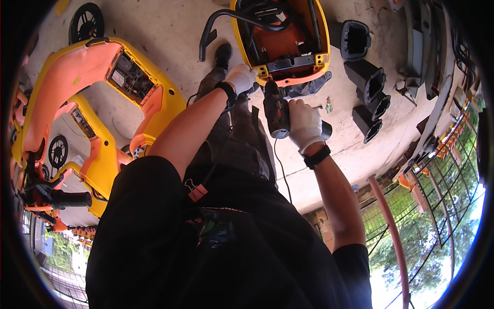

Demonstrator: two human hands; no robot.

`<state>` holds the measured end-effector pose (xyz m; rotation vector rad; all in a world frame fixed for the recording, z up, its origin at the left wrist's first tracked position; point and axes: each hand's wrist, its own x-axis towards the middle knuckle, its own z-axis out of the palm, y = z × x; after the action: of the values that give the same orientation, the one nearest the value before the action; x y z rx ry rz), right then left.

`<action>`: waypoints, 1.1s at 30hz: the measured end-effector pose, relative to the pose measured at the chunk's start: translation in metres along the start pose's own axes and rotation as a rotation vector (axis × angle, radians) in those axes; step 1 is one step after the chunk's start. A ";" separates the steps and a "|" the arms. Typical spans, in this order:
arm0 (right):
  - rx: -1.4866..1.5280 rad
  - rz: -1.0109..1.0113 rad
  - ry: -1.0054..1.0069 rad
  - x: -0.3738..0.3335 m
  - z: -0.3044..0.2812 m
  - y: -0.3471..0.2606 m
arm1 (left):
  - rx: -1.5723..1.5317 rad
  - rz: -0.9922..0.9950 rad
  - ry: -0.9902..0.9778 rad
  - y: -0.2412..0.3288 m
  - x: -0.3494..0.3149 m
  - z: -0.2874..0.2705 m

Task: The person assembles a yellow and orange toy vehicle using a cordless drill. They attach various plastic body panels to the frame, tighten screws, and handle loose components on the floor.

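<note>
My right hand, in a white glove, is wrapped round the grip of a dark cordless drill. The drill's front end points away from me, at the near edge of a yellow and orange scooter body. Also gloved in white, my left hand rests at the near left corner of that body; its fingertips are hard to make out. Inside the open body are a red-brown floor and a black crosspiece. A black bent tube frame lies across its far left side.
On the left stand yellow and orange scooters with black wheels. Several black hollow housings lie on the concrete floor to the right. A pink pole and wire fence stand at the lower right.
</note>
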<state>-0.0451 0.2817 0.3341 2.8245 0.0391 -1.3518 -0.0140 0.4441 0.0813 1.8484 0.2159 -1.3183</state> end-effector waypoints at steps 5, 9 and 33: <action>0.059 0.016 0.019 -0.001 0.005 0.001 | 0.025 -0.017 -0.025 0.011 -0.009 -0.008; 0.045 0.039 0.021 -0.003 0.007 -0.001 | -0.012 -0.032 0.005 0.002 -0.001 -0.001; 0.159 0.048 0.047 -0.010 0.018 0.001 | 0.073 0.074 0.065 -0.017 0.020 0.011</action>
<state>-0.0653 0.2799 0.3306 2.9644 -0.1419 -1.3357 -0.0230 0.4414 0.0545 1.9437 0.1340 -1.2312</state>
